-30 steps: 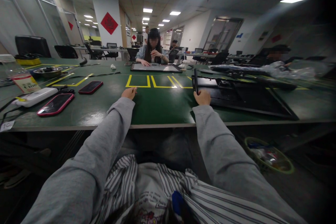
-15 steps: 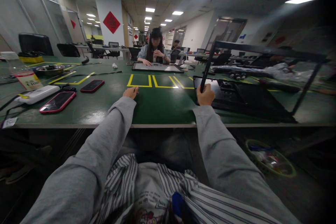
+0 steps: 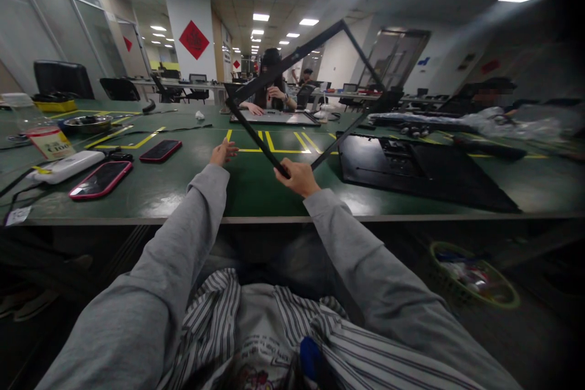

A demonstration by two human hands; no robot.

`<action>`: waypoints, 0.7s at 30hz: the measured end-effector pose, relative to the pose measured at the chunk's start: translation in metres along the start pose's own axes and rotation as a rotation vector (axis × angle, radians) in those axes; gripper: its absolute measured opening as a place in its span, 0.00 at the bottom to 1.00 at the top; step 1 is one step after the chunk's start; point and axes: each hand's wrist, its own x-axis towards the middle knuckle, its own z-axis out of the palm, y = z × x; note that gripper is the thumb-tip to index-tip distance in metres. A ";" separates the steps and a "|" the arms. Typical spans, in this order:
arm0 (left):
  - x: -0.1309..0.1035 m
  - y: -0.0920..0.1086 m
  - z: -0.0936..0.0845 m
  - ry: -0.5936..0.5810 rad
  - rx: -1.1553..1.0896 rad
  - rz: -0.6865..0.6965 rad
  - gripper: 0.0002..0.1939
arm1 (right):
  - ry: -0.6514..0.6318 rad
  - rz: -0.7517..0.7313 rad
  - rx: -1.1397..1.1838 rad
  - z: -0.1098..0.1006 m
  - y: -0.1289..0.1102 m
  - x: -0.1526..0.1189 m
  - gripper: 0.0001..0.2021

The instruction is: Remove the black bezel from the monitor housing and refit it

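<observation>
A thin black rectangular frame (image 3: 258,141) is held up, tilted, over the green table (image 3: 256,189). Near its lower corner, my right hand (image 3: 297,177) grips one of its sides. My left hand (image 3: 223,152) is just above the table to the left of the frame, its fingers apart and holding nothing. On the table at the right lies a flat black panel (image 3: 448,170) with a recessed section showing inner parts.
Two phones (image 3: 101,180) (image 3: 161,150), a white power strip (image 3: 73,166), a bottle (image 3: 48,140) and a metal bowl (image 3: 89,122) are at the left. A person (image 3: 274,94) sits opposite behind another panel (image 3: 274,117). Clear plastic wrap (image 3: 525,125) lies at the right.
The black frame has swung left and turned from above the black panel to the middle, carried by my right hand. My left hand has risen slightly, with its fingers spread more.
</observation>
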 end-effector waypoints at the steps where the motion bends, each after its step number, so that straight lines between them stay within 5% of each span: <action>1: 0.001 0.000 -0.001 0.002 -0.025 -0.018 0.34 | -0.045 -0.020 0.020 0.002 -0.010 0.002 0.17; 9: 0.000 0.002 -0.007 0.070 -0.110 -0.093 0.36 | -0.276 -0.093 0.181 0.006 -0.059 0.007 0.14; 15: -0.001 0.003 -0.009 0.101 -0.103 -0.147 0.32 | -0.300 -0.015 0.266 0.006 -0.059 0.005 0.13; 21: -0.001 0.005 -0.013 0.089 -0.124 -0.094 0.39 | -0.241 0.064 0.349 0.010 -0.052 0.005 0.15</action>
